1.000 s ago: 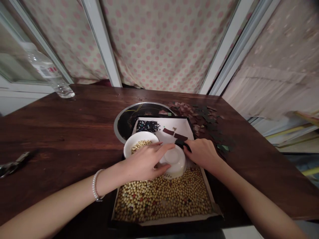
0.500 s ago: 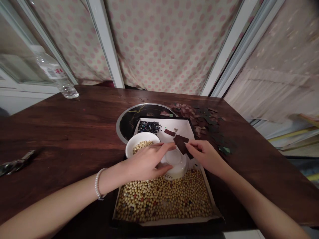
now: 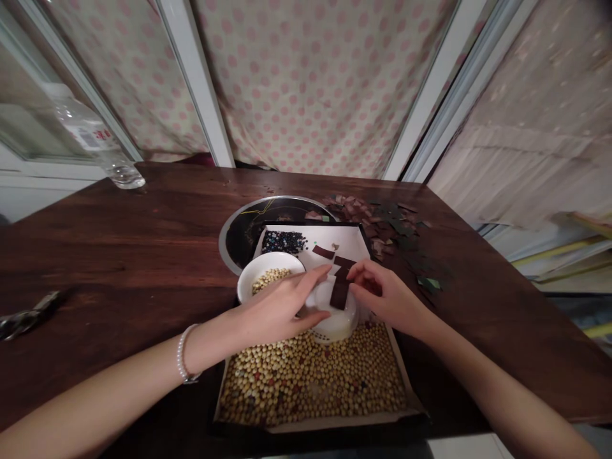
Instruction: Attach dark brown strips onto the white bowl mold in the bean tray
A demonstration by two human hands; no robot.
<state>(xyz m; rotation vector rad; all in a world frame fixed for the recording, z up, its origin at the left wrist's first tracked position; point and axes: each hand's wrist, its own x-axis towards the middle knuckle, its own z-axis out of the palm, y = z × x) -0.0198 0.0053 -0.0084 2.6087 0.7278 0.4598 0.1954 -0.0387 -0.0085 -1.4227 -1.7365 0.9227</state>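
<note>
Head view shows the right hand (image 3: 391,298), the nearer one, pinching a dark strip (image 3: 339,296) at its nine o'clock, long axis roughly twelve-to-six above the upturned bowl (image 3: 335,322), whose nine o'clock the left hand (image 3: 282,306) flanks, loosely spread

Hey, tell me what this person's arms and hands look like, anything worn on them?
The left hand and right hand are ungloved, and no sleeves show on either arm. Around the left wrist is a bracelet of small, whitish, pearl-like beads, with a small metallic-looking piece on its lower side. Nothing is seen on the right wrist.
</note>
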